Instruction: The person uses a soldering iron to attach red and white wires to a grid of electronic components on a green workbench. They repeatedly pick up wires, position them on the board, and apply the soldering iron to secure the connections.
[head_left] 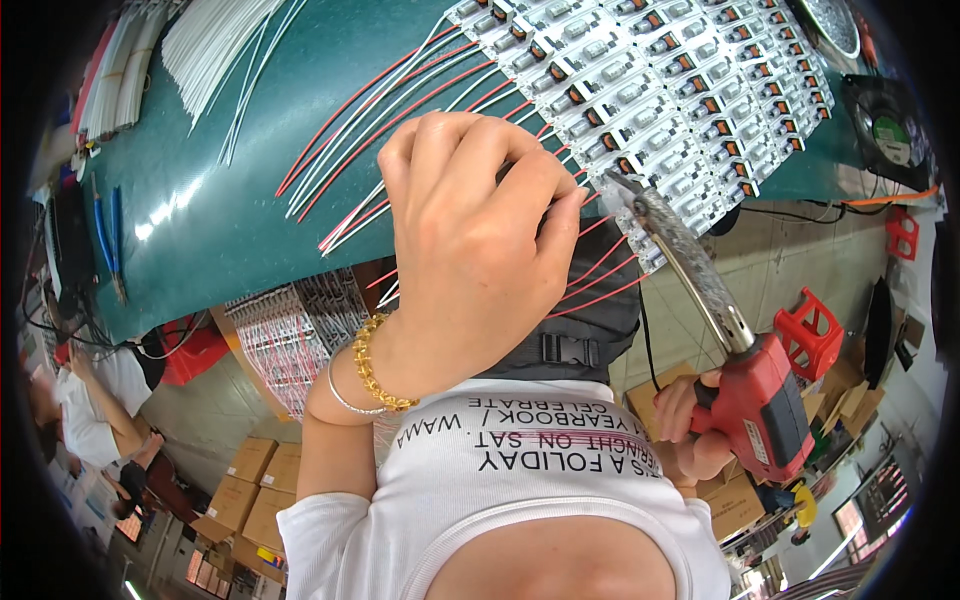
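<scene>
A panel of white circuit boards (690, 90) with rows of small parts lies across the green work table at its near right edge. Red and white wires (375, 130) run leftward from its edge. My left hand (480, 220) arches over these wires; thumb and forefinger are pinched on a thin wire at the board edge, the wire mostly hidden by the fingers. My right hand (695, 430) grips the handle of a red and black soldering gun (765, 410). Its long metal barrel slants up left, with the tip at the board edge, close to my left fingertips.
Bundles of white wires (215, 50) lie at the table's far left, near blue-handled tweezers or pliers (105, 235). A small black fan (885, 130) and a metal bowl (830, 25) are at the far right. Red stools (810, 330) and cardboard boxes (250, 490) stand below. People sit at left.
</scene>
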